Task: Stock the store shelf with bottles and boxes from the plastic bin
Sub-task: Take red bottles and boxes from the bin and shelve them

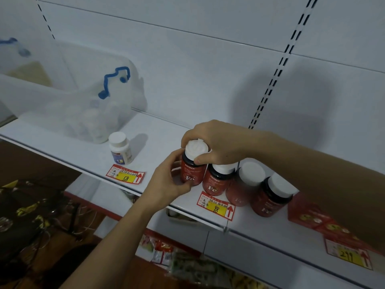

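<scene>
Near the shelf (158, 130) lip — both hands, left (168, 182) and right (216, 142), gripping red bottle (190, 174).

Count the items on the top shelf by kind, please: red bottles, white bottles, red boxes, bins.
Red bottles: 4, at held by both hands
White bottle: 1
Red boxes: at least 1; the arm hides part, so the number is unclear
Plastic bin: 1
Total: at least 7

Bare forearms — no sleeves, left hand (166, 182), right hand (216, 142)
</scene>
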The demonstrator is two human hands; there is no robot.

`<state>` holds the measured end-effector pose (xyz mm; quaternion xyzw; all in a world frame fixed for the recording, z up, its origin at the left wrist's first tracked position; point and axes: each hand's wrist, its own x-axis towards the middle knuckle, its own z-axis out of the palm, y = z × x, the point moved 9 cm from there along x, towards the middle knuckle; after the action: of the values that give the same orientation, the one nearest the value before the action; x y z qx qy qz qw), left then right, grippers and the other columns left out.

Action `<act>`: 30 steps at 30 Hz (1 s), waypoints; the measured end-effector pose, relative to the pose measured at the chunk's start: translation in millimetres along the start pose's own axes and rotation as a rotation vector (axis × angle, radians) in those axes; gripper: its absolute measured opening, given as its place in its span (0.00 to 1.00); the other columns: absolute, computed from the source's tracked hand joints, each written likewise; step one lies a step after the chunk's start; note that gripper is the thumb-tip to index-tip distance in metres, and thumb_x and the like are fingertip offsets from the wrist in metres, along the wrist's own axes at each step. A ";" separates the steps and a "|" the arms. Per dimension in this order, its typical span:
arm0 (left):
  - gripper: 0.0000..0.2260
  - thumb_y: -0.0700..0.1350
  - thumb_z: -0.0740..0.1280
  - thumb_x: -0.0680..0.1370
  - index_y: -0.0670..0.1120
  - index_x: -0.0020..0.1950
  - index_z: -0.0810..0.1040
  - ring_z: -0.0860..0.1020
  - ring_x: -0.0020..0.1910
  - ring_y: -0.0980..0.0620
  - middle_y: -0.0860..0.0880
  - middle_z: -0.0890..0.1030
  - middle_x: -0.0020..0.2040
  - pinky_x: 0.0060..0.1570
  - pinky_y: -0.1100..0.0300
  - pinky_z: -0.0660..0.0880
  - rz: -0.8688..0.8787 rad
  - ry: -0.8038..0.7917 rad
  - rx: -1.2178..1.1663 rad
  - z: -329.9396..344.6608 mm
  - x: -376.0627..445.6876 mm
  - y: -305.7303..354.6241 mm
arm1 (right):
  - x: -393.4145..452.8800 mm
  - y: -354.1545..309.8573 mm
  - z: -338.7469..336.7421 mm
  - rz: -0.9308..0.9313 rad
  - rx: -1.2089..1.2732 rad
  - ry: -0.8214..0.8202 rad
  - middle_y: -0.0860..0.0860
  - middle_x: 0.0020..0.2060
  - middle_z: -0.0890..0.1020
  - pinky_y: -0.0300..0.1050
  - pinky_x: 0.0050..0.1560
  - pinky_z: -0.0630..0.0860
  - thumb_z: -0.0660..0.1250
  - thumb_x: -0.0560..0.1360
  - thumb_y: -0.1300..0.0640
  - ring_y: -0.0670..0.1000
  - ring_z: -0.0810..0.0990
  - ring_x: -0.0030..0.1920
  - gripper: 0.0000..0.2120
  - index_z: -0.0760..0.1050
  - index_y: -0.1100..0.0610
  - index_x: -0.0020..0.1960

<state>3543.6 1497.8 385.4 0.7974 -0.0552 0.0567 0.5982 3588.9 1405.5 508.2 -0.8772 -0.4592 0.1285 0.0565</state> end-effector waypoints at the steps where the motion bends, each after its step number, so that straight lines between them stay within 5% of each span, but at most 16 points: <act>1: 0.36 0.38 0.80 0.69 0.57 0.71 0.69 0.77 0.63 0.60 0.66 0.78 0.62 0.57 0.68 0.77 -0.004 0.002 0.004 0.0 -0.5 -0.6 | -0.5 -0.9 0.5 0.002 0.005 0.001 0.46 0.55 0.79 0.53 0.56 0.77 0.72 0.75 0.47 0.49 0.76 0.54 0.19 0.74 0.44 0.65; 6: 0.36 0.38 0.79 0.69 0.55 0.73 0.69 0.77 0.64 0.57 0.60 0.78 0.65 0.60 0.62 0.78 0.009 -0.017 0.026 1.0 -1.7 -2.0 | -1.2 -1.3 5.0 0.017 0.007 -0.004 0.46 0.54 0.79 0.52 0.56 0.77 0.73 0.75 0.45 0.50 0.76 0.54 0.19 0.74 0.44 0.64; 17: 0.37 0.41 0.80 0.69 0.56 0.73 0.68 0.76 0.64 0.62 0.63 0.76 0.65 0.58 0.70 0.75 0.016 -0.048 0.121 2.8 -5.1 -1.7 | -2.8 0.4 10.9 0.064 0.050 -0.017 0.44 0.56 0.77 0.53 0.59 0.77 0.74 0.73 0.42 0.50 0.75 0.58 0.23 0.74 0.43 0.66; 24: 0.36 0.42 0.80 0.70 0.61 0.70 0.65 0.73 0.59 0.74 0.70 0.73 0.61 0.51 0.78 0.71 -0.013 -0.045 0.170 4.2 -4.6 -1.7 | -5.5 3.9 11.1 0.084 0.075 0.001 0.45 0.58 0.77 0.53 0.60 0.76 0.75 0.73 0.43 0.50 0.75 0.58 0.24 0.74 0.43 0.67; 27: 0.35 0.45 0.79 0.71 0.61 0.72 0.64 0.74 0.62 0.70 0.70 0.73 0.63 0.59 0.71 0.74 -0.027 -0.097 0.189 7.0 -7.2 0.4 | -7.9 3.2 9.8 0.093 0.082 -0.015 0.46 0.60 0.76 0.48 0.58 0.75 0.74 0.74 0.41 0.48 0.75 0.58 0.26 0.72 0.43 0.69; 30: 0.34 0.52 0.72 0.74 0.55 0.78 0.63 0.71 0.71 0.60 0.58 0.72 0.73 0.69 0.58 0.70 0.027 -0.066 0.260 -10.2 -12.0 20.3 | -14.5 6.6 -7.5 0.101 0.080 0.050 0.49 0.63 0.76 0.46 0.61 0.72 0.65 0.79 0.39 0.48 0.75 0.59 0.24 0.69 0.45 0.73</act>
<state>3528.4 1502.2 405.7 0.8689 -0.0777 0.0453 0.4868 3588.3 1390.0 516.4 -0.8992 -0.4074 0.1274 0.0965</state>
